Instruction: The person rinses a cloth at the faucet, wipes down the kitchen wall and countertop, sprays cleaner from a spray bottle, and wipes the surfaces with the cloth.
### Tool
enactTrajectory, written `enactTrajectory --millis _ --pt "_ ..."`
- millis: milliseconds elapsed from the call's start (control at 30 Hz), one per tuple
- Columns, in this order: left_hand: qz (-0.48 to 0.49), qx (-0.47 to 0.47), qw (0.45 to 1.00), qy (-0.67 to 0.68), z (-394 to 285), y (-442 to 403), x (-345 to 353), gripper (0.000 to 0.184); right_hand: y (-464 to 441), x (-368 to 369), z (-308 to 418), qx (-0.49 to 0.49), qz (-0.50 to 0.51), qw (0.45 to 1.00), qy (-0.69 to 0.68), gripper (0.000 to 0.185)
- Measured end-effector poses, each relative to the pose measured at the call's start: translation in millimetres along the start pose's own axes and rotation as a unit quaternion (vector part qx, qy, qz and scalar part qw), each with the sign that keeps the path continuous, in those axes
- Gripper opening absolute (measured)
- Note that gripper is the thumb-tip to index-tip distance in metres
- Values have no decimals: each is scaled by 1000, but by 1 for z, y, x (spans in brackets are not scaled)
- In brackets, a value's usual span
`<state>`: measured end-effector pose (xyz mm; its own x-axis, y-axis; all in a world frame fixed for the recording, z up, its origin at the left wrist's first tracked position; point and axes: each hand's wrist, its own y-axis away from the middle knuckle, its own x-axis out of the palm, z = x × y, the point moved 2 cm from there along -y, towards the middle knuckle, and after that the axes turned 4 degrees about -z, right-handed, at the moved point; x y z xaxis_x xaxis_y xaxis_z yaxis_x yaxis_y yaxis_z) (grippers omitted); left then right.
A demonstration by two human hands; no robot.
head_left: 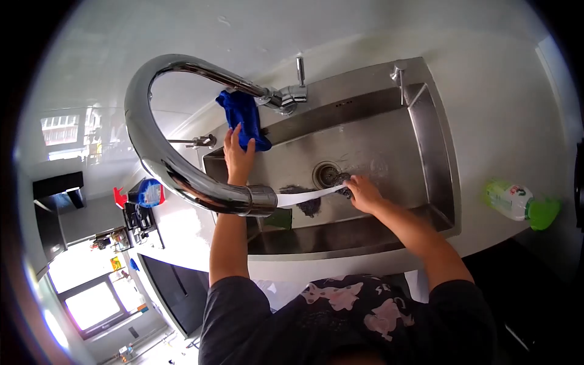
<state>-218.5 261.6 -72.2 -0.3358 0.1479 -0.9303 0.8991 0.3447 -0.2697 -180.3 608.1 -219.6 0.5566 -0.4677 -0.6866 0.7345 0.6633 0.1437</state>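
Observation:
My right hand (365, 194) is over the sink with its fingers closed on a dark, mesh-like scrubber (345, 186), close to the drain (326, 174). A stream of water (307, 196) runs from the tap (261, 201) to the scrubber. On the left, my left hand (239, 155) touches a blue cloth (243, 121) draped over the sink's back left rim, fingers spread. A dark patch (310, 208) lies on the sink floor beneath the stream; its kind is unclear. Beside it is a dark green flat piece (278, 219), partly hidden by the tap head.
The tap's tall curved neck (137, 115) arches over the left side of the steel sink (447, 152). A soap dispenser (399, 73) stands at the back right rim. On the right counter is a green-and-white bottle (511, 201); a blue spray bottle (150, 192) is at the left.

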Motion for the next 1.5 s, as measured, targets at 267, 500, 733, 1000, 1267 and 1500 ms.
enactTrajectory --millis 267,500,733,1000,1267,1500 --pt "97 -153 858 480 -78 23 -100 43 -45 32 -35 21 81 996 -19 28" --pt "60 -53 867 491 -194 -14 -250 79 -52 -77 2 -98 -255 960 -57 21" --pt "75 -27 931 355 -218 -15 -264 58 -94 -222 159 -229 -243 887 -319 39" --pt "120 -32 937 325 -203 -11 -265 57 -140 -299 312 -371 -449 717 -384 26" --pt "153 21 949 276 -207 -16 -267 62 -229 -254 271 -162 -220 869 -412 10" --pt "157 -7 948 277 -208 -13 -268 60 -172 -272 307 -305 -413 753 -411 14"
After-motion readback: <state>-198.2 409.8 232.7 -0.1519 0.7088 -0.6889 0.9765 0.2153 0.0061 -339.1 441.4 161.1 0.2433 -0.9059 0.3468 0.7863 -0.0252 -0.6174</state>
